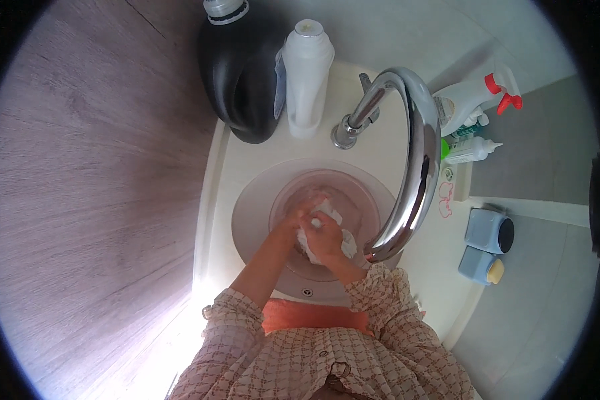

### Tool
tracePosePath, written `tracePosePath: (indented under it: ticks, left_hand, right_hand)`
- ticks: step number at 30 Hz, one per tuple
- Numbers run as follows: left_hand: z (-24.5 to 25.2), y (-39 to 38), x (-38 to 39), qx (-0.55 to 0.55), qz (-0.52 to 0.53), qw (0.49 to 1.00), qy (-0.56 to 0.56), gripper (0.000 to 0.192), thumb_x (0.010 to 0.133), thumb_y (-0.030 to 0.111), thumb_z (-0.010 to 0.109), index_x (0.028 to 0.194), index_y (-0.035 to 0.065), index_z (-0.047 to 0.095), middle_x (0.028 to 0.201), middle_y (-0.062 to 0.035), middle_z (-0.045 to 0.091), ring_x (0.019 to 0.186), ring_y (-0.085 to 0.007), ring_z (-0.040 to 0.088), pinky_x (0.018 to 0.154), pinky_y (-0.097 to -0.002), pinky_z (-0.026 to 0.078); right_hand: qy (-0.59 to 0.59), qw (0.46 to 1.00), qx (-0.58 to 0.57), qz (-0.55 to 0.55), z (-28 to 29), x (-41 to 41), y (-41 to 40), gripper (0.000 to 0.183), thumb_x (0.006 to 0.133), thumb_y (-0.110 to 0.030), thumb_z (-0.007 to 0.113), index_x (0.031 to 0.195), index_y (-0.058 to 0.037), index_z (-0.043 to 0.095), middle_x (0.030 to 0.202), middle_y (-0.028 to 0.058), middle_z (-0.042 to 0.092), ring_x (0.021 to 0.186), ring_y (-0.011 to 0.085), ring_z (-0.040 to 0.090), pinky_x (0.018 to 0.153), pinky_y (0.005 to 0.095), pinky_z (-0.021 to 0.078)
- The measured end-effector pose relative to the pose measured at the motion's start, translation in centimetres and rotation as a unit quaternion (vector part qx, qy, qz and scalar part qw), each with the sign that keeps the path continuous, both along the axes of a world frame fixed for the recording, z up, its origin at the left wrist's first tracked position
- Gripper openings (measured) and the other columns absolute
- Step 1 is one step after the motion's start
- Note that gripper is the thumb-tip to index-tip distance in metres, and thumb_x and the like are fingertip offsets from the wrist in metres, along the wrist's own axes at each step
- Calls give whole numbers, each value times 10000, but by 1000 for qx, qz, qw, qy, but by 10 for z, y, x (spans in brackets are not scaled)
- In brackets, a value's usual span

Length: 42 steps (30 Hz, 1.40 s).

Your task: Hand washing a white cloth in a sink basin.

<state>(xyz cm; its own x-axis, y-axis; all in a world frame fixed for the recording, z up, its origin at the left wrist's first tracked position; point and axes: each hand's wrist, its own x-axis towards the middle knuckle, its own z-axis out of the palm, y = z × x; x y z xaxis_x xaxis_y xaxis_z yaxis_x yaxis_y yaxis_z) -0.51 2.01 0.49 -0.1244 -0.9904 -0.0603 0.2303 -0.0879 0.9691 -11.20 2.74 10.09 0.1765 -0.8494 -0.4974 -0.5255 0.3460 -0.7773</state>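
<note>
A pinkish round basin (375, 210) holding water sits inside the oval sink (250, 220). In it lies a wet white cloth (349, 244), bunched up. My right hand (324, 237) is closed around part of the cloth, thumb and forefinger curled together. Against its left side is my left hand (302, 210), partly under the water and touching the cloth; its fingers are blurred, so its hold is unclear. The curved chrome faucet (420, 175) arches over the right side of the basin.
Behind the sink stand a large black jug (240, 75) and a white bottle (307, 80). A spray bottle (465, 102) and a small squeeze bottle (470, 150) are at the back right. Two blue containers (487, 230) (477, 265) stand at the right. A wood-patterned wall (105, 175) borders the left.
</note>
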Motion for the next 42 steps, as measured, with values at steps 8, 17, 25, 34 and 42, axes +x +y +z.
tracePosePath:
  ticks: [8,17,25,34,42]
  left_hand:
    - [33,3,-10,284,44,916,-280,426,854,316,445,1199,68,465,1149,-203,481,1107,-303,432,901,-388,359]
    - [33,-20,-16,329,-8,878,-348,502,796,310,545,1226,80,427,1145,-200,485,1079,-331,454,904,-426,364]
    - [-7,-7,-7,336,-43,919,202,448,826,415,545,1163,120,512,1083,-48,523,975,-177,512,823,-328,429]
    - [3,5,-12,143,78,924,-345,387,860,286,463,1160,41,448,1018,-193,543,915,-345,519,805,-405,412]
    - [-48,-1,-1,215,-45,872,-438,534,775,280,590,1247,104,414,1131,-222,500,1101,-362,446,903,-427,378]
  right_hand:
    - [126,988,25,-89,-26,-26,-44,464,806,-434,533,898,12,619,837,230,612,841,363,589,733,382,447]
    - [110,993,-27,-31,-48,-30,-36,551,748,-441,619,1036,22,547,997,195,587,893,313,576,774,355,440]
    - [-17,998,30,-49,2,5,-6,441,715,-465,656,843,-43,659,716,133,632,707,220,604,665,308,450]
    - [229,971,-29,-60,-48,-42,-48,385,795,-359,583,911,2,648,828,197,637,816,340,607,770,372,451]
    - [18,963,-269,-2,-82,-39,-35,510,773,-334,632,1108,36,522,977,184,593,878,299,577,801,369,444]
